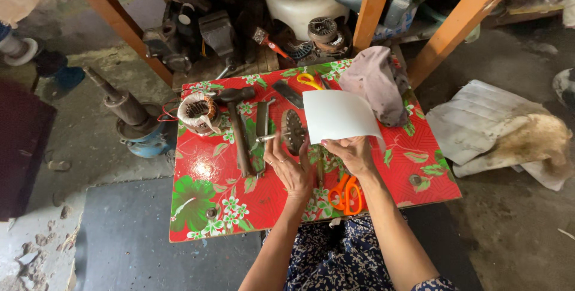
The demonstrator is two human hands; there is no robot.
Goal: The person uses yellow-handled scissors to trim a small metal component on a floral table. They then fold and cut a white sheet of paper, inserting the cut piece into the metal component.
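Left side of the red floral table (203, 207): a wound motor stator (197, 113) at the far-left corner, then a dark-headed hammer (238, 126) with its handle running near-to-far. Beside it a grey metal bar (262, 124), also lying near-to-far.

Centre: a dark round toothed disc (293, 131) sits just beyond your left hand (290, 168). That hand is palm-down, fingers loosely spread, fingertips touching the near-left edge of the white sheet (338, 116); it braces the sheet rather than closing round anything.

The white sheet lies directly far of both hands, raised off the table and curling, its long axis running left-right. Its near edge is the one you hold; the far edge reaches toward the yellow-handled scissors (310, 79).

Right of centre: your right hand (353, 154) is closed on the sheet's near edge, thumb on top, fingers curled under. It has the real grip and sits closer under the sheet's middle. Both forearms come up from the near edge, wrists roughly level.

Orange-handled scissors (346, 194) lie just near of your right wrist, touching neither hand. A grey-pink rag (378, 81) is bunched at the far-right corner, beyond the sheet.
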